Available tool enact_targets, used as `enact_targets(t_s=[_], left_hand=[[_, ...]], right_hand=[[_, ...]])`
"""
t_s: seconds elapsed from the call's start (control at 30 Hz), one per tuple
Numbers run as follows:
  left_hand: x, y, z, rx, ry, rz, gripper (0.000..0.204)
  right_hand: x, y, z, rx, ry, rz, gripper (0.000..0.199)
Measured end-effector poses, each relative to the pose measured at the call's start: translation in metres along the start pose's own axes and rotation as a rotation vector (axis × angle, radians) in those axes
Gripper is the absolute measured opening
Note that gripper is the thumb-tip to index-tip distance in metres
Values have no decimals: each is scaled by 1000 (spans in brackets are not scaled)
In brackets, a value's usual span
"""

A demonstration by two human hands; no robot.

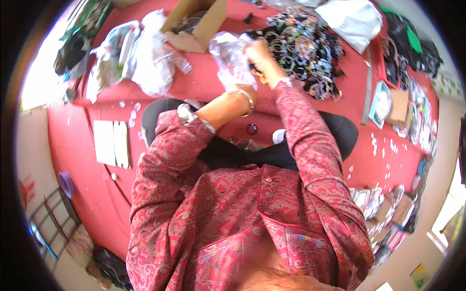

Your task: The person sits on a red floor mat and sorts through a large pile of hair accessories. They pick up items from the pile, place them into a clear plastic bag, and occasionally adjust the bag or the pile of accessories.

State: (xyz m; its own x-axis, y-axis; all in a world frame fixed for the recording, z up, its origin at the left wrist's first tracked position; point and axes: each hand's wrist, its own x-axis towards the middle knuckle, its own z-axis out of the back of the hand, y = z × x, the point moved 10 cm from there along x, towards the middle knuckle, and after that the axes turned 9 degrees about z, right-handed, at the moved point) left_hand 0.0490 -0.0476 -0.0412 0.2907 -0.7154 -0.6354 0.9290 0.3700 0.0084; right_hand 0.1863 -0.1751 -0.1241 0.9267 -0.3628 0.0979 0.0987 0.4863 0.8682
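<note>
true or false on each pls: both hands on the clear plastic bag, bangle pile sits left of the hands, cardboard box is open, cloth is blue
Both hands are on the clear plastic bag: true, the left hand and right hand grip it.
The bangle pile lies left of the hands: false, it lies to their right.
The cardboard box is open: true.
The cloth under everything is blue: false, it is red.
</note>
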Motion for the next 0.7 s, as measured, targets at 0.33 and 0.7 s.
enact_targets(t_s=[0.33, 0.7], left_hand=[[10, 1, -40, 85, 202, 0, 26], [42, 7, -55, 55, 383, 37, 28]], right_hand=[[-77, 3, -37, 213, 209, -369, 26], [-152, 1, 6, -78, 653, -377, 41]])
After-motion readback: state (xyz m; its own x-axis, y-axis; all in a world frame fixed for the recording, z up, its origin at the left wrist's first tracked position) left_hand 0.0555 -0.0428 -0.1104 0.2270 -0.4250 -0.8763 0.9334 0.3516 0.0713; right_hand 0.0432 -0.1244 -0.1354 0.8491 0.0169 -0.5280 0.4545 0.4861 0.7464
